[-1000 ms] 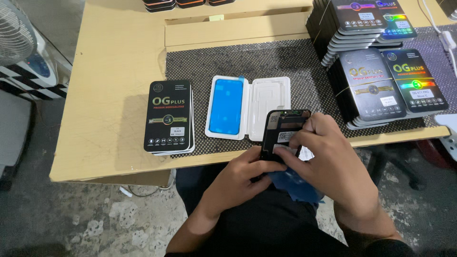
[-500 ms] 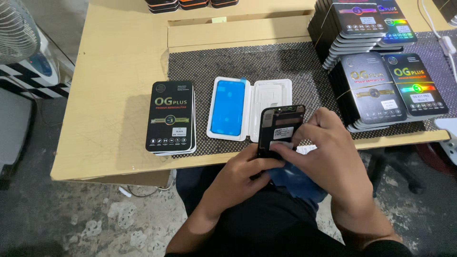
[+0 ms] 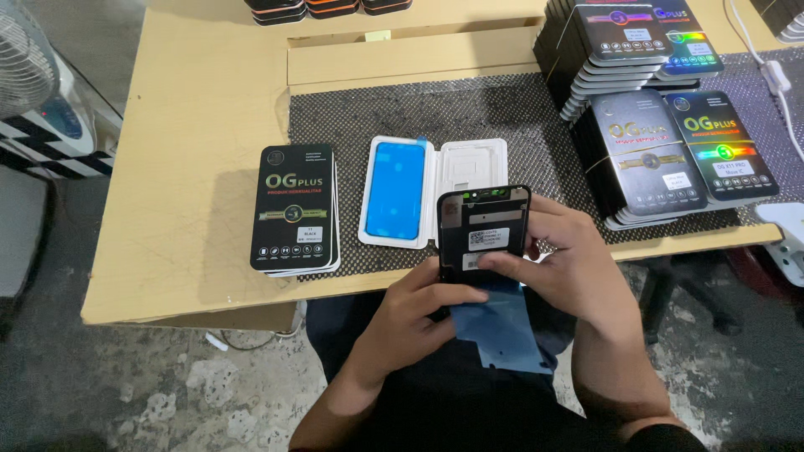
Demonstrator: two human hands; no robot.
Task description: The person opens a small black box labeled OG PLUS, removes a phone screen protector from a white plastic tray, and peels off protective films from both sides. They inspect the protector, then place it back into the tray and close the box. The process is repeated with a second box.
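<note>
A black screen panel [image 3: 483, 233] is being held upright over the near edge of the worktop [image 3: 201, 125], its back with white labels facing the camera. The right hand [image 3: 569, 268] is clamping its right side, thumb across the lower labels; the left hand [image 3: 423, 314] is gripping the bottom edge. A blue film [image 3: 502, 331] is hanging below the panel, over the lap. Both hands are closed on the panel, close together. Just beyond, an open white tray [image 3: 435, 201] with a blue sheet is lying on the dark mat [image 3: 502, 109], a boxed stack [image 3: 296, 209] to its left, more boxes [image 3: 670, 151] to the right. Risks, as judged: the panel, held off the worktop, may be slipping to the floor if either grip loosens; the thumb may be smudging it; the loose film may be creasing or picking up dust.
</note>
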